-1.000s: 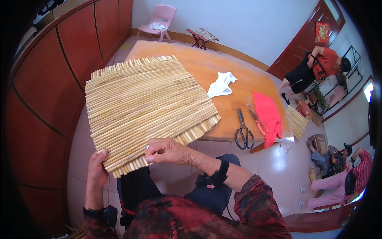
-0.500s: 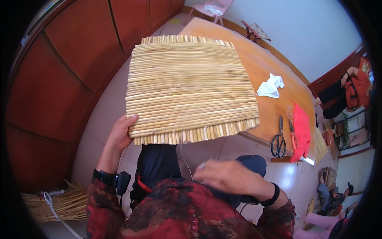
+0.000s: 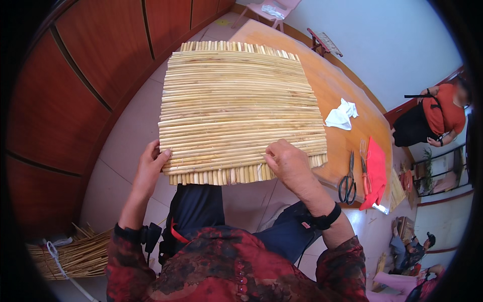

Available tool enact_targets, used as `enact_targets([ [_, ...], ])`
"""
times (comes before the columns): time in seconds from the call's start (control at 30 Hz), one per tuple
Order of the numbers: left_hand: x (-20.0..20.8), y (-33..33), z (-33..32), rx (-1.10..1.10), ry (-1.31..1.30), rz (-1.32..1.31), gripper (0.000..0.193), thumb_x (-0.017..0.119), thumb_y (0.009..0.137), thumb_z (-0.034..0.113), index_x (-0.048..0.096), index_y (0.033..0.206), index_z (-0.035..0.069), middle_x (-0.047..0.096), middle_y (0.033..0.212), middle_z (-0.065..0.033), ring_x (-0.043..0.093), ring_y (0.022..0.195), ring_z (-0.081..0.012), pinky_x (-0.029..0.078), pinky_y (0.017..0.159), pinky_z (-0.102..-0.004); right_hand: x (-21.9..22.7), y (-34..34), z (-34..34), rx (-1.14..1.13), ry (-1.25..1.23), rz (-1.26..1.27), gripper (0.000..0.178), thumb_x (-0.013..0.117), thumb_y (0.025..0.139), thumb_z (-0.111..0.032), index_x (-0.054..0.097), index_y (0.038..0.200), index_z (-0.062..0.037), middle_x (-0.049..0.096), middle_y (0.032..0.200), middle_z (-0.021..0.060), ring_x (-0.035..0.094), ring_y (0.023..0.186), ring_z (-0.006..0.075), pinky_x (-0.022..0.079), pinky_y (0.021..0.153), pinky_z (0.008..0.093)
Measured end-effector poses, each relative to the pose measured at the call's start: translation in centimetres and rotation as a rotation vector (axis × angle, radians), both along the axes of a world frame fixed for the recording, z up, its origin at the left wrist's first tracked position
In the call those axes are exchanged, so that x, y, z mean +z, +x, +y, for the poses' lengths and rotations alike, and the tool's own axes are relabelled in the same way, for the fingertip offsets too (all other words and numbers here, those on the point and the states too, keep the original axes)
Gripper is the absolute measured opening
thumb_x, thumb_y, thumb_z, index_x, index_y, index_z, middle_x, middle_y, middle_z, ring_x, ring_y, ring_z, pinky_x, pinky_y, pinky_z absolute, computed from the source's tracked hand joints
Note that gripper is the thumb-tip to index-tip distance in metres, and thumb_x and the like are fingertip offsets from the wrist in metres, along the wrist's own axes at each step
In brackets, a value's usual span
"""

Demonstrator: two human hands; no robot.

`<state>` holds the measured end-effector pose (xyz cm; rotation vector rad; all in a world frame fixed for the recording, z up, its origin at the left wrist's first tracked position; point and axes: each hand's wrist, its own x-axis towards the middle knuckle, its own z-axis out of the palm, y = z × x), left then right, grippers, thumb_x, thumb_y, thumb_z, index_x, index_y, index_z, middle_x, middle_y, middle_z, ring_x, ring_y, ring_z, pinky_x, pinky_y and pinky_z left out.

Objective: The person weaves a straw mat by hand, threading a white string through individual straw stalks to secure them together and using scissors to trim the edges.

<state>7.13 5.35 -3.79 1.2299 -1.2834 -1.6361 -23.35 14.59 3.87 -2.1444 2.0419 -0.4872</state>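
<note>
A panel of pale straw stalks [image 3: 241, 95] is held up in front of me, its near end over my lap and its far end over the table. Its top layer runs crosswise, and the ends of a second layer stick out along the far and near edges. At the lower left corner my left hand [image 3: 151, 163] grips the edge, thumb on top. My right hand [image 3: 288, 162] is on the top face near the lower right, fingers pinched together. What sits between those fingertips, if anything, is too small to make out.
On the wooden table [image 3: 322, 85] lie a white cloth [image 3: 342, 115], black scissors [image 3: 348, 182], orange-handled pliers [image 3: 366, 173] and a red cloth [image 3: 376, 173]. A stalk bundle [image 3: 75, 254] lies at lower left beside red-brown cabinets [image 3: 100, 55]. A person [image 3: 437, 113] stands at right.
My right hand has moved up from below the panel onto its top face. The thread that hung from the near edge no longer shows. The person at right is more upright.
</note>
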Motion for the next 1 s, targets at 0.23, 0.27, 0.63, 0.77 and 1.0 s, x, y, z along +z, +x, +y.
enact_targets([
  [0.23,5.0,-2.9,4.5,-0.416,-1.119,-0.827,0.061,0.064,0.073,0.009,0.041,0.129,0.005,0.041,0.134,-0.0156,0.033,0.13,-0.0329,0.018,0.108,-0.0496,-1.4,0.3,-0.8,0.094,0.02,0.27,0.008,0.059,0.075,-0.007,0.053,0.077,-0.0021,0.054,0.078,0.0133,0.058,0.073,0.0301,0.049,0.061,0.0386],
  [0.27,4.6,-3.7,4.7,-0.426,-1.121,-0.831,0.061,0.064,0.073,0.009,0.041,0.129,0.005,0.041,0.134,-0.0156,0.033,0.13,-0.0329,0.018,0.108,-0.0496,-1.6,0.2,-0.7,0.088,0.009,0.287,0.008,0.059,0.075,-0.006,0.052,0.077,-0.0022,0.054,0.078,0.013,0.059,0.073,0.0297,0.049,0.061,0.0387],
  [0.63,4.9,-7.1,4.7,-0.579,-1.513,-1.073,0.051,0.049,0.081,0.008,0.037,0.129,-0.004,0.038,0.134,-0.0219,0.034,0.128,-0.0387,0.022,0.105,-0.0551,-3.5,2.4,9.4,0.253,0.31,-0.657,0.019,0.054,0.086,-0.015,0.06,0.098,-0.0021,0.06,0.091,0.016,0.059,0.087,0.0318,0.047,0.077,0.0362],
  [0.77,12.5,-7.3,3.1,-0.493,-1.547,-1.011,0.05,0.052,0.077,-0.001,0.042,0.126,-0.004,0.042,0.133,-0.0203,0.039,0.124,-0.0364,0.031,0.104,-0.0455,-2.6,1.6,7.3,0.047,0.068,-0.99,0.023,0.053,0.087,-0.013,0.06,0.106,-0.002,0.062,0.092,0.0148,0.06,0.083,0.0265,0.047,0.076,0.0325],
  [1.0,20.6,-5.5,4.7,-0.185,-1.256,-0.792,0.043,0.054,0.083,0.0,0.044,0.125,-0.004,0.054,0.119,-0.0211,0.054,0.11,-0.0309,0.044,0.092,-0.0346,4.6,2.1,2.2,0.171,-0.339,-1.32,0.019,0.052,0.088,-0.005,0.059,0.104,0.0019,0.06,0.09,0.0066,0.056,0.079,0.0117,0.046,0.072,0.0253],
])
